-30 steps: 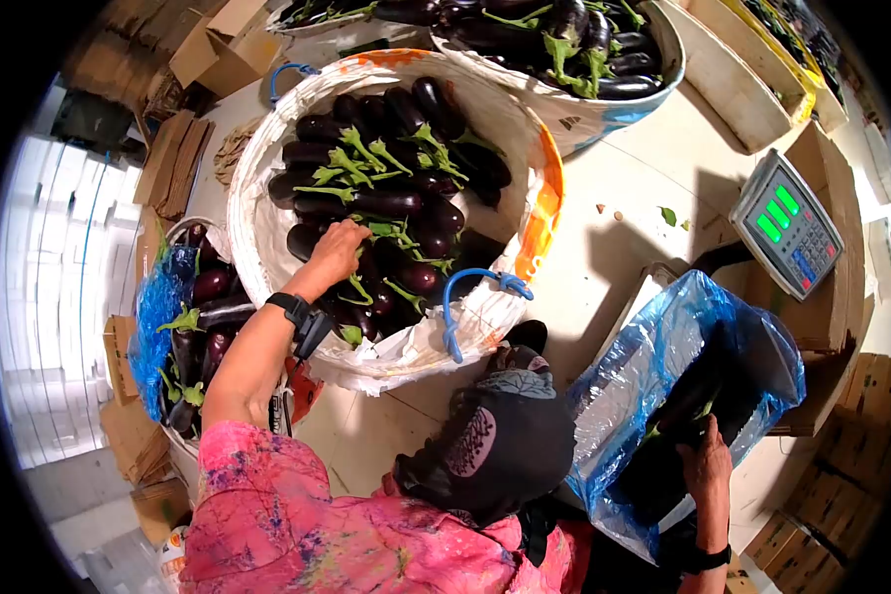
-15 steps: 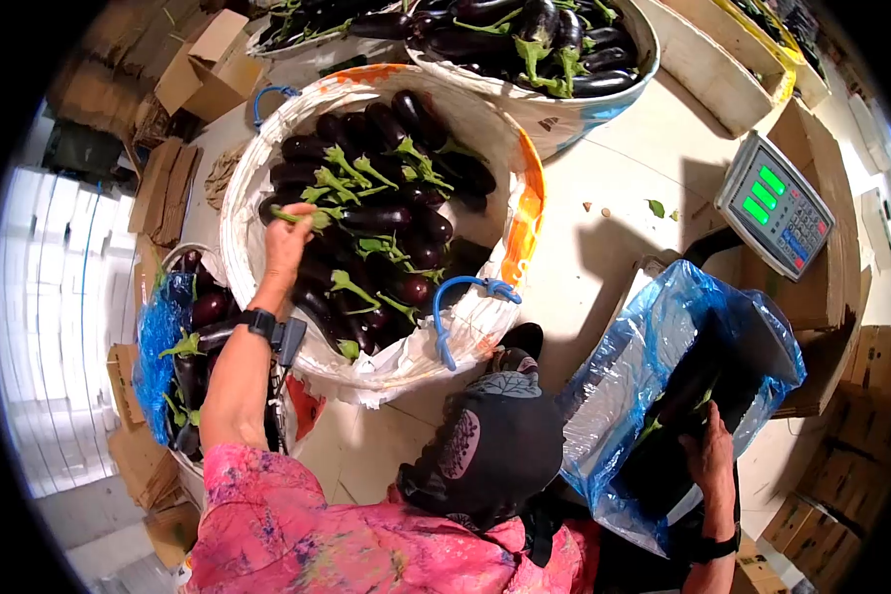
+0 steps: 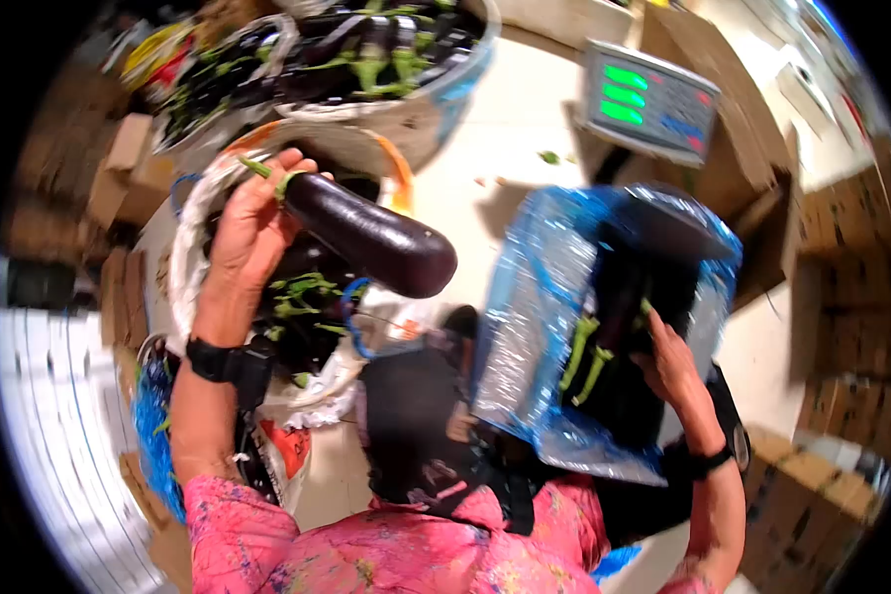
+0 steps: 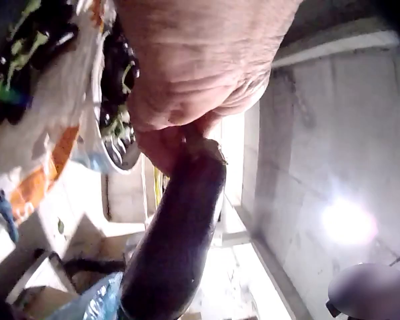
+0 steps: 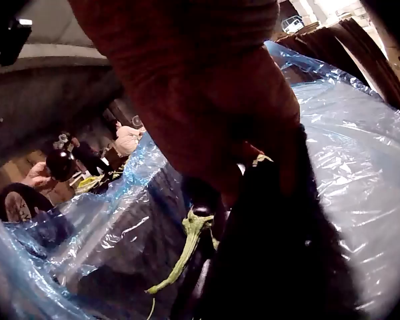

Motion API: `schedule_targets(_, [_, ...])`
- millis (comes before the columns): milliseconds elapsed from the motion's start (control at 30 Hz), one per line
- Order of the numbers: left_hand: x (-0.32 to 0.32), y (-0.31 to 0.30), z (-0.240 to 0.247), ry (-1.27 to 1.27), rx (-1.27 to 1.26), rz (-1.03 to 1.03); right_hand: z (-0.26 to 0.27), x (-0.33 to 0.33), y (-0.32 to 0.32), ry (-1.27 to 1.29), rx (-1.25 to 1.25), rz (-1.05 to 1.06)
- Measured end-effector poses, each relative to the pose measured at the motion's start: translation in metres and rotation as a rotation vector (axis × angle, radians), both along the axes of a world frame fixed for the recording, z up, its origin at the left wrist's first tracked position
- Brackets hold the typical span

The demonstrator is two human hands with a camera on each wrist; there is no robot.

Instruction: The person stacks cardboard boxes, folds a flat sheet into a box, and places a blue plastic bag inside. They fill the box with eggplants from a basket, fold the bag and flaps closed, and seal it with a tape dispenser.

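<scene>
My left hand (image 3: 252,223) holds a glossy dark purple eggplant (image 3: 371,238) by its green stem end, raised above the rim of the white sack (image 3: 186,262) of eggplants. In the left wrist view the eggplant (image 4: 177,233) hangs down from the curled fingers. My right hand (image 3: 675,366) is inside the bin lined with blue plastic (image 3: 525,297). Its fingers and thumb are round the stem end of a dark eggplant, with a stem tip (image 5: 261,159) showing between them. Other eggplants lie beside it, one with a long green stem (image 5: 187,257). Deep shadow hides much of the bin's inside.
A scale display (image 3: 648,101) with green digits stands behind the lined bin. More sacks of eggplants (image 3: 376,59) are at the back. Cardboard boxes (image 3: 812,485) stack up on the right. A blue rope handle (image 3: 354,317) loops from the sack's near side.
My left hand has picked an eggplant out of the sack and raised it toward the right. My right hand has stayed in the lined bin. The head view has swung to the right.
</scene>
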State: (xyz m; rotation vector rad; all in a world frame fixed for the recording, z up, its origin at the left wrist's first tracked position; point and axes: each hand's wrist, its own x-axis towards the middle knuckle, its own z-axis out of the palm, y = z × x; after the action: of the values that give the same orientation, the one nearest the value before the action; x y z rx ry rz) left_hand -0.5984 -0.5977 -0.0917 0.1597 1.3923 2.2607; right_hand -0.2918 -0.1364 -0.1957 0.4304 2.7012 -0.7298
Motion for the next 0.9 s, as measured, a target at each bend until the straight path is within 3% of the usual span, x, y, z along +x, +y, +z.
schedule_targets(100, [0.022, 0.084, 0.024, 0.028, -0.08, -0.267, 0.005, 0.001, -0.005, -0.007, 0.026, -0.01])
schedule_targets(167, [0.046, 0.15, 0.038, 0.041, -0.296, -0.408, 0.01, -0.002, -0.005, -0.071, 0.017, -0.027])
schedule_targets(367, [0.109, 0.283, -0.001, -0.005, -0.41, -0.899, 0.008, 0.002, -0.005, -0.051, 0.043, -0.009])
schedule_targets(500, [0.142, 0.329, -0.066, -0.12, -0.62, -0.939, -0.004, 0.009, -0.005, 0.027, 0.073, 0.027])
schedule_targets(567, [0.153, 0.337, -0.098, -0.047, -0.815, -0.831, 0.006, 0.01, -0.007, 0.046, 0.028, 0.021])
schedule_targets(633, [0.156, 0.338, -0.122, 0.188, -0.981, -0.719, 0.004, 0.013, -0.01, 0.073, 0.044, 0.035])
schedule_targets(767, [0.158, 0.336, -0.137, 0.361, -1.111, -0.596, 0.005, 0.012, -0.014, 0.056, 0.071, 0.047])
schedule_targets(900, [0.16, 0.332, -0.123, 0.535, -1.106, -0.719, 0.031, 0.011, -0.024, 0.081, 0.196, 0.061])
